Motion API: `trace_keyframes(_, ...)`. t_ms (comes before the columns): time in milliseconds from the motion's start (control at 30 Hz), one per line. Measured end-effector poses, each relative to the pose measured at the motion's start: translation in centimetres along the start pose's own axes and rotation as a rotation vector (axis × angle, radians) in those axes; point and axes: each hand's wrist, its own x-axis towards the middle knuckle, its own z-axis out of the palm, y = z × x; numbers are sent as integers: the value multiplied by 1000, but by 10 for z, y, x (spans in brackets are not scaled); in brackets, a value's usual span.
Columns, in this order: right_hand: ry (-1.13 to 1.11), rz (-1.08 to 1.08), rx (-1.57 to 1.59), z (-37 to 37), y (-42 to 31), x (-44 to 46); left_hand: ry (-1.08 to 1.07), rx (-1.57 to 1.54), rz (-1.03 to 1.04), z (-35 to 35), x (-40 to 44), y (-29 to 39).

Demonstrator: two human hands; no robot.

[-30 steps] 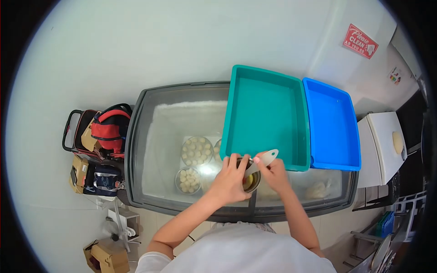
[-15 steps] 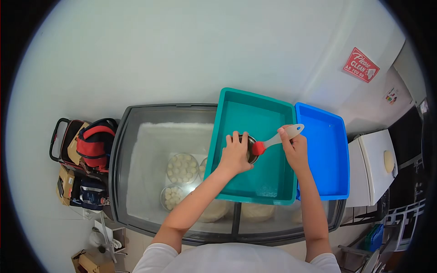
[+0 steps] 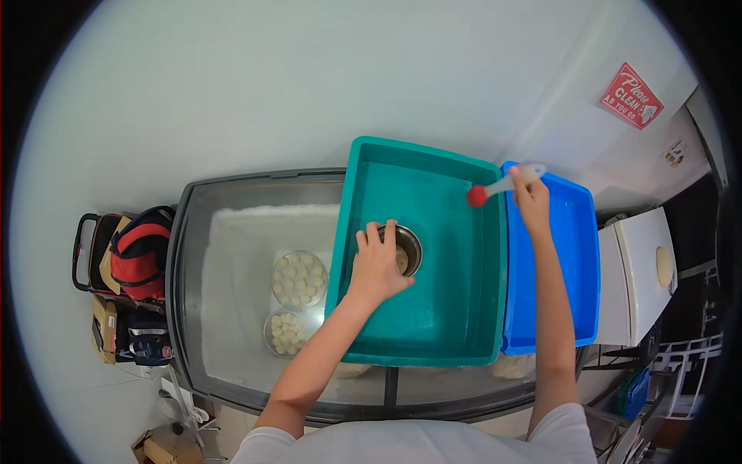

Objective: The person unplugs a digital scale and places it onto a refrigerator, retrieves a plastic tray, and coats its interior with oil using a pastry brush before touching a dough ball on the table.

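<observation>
My left hand (image 3: 376,269) is wrapped round the left side of a small metal bowl (image 3: 410,250), which has some yellowish liquid in it. The bowl is over the left-middle part of the green tray (image 3: 448,309). My right hand (image 3: 531,197) grips the pale handle of a brush (image 3: 501,186) near its end. The brush's red head points left, over the green tray's upper right part. Just right of the green tray lies the blue tray (image 3: 568,247), partly behind my right forearm.
Both trays rest on a glass-topped freezer (image 3: 182,263). Through its glass show round containers of pale balls (image 3: 299,280) and several bags. Red and black bags (image 3: 143,255) stand at the left, a white cabinet (image 3: 641,271) at the right.
The bowl and brush have moved from the tray's near edge to over the tray. The brush has come out of the bowl, and my right hand has carried it up and right.
</observation>
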Motion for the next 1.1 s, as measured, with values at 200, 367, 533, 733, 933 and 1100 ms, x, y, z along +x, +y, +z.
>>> trace_keyframes(200, -412, -601, -630, 7, 54, -14, -23, -54, -50, 7, -11, 0)
trace_keyframes(367, -734, -633, -695, -31, 16, -137, 18, -111, -109, -13, -32, 4)
trace_keyframes(533, -1037, -341, -483, -64, -30, -181, 84, -127, -192, -43, -67, 9)
trace_keyframes(733, -1027, 147, -235, -46, 4, -86, 160, -123, -263, -88, -91, 6)
trace_keyframes(933, -583, -331, -689, 17, 38, 20, 244, -66, -344, -116, -113, -17)
trace_keyframes(1100, -502, -764, -805, 40, 53, -43, 322, 4, -443, -127, -125, -34)
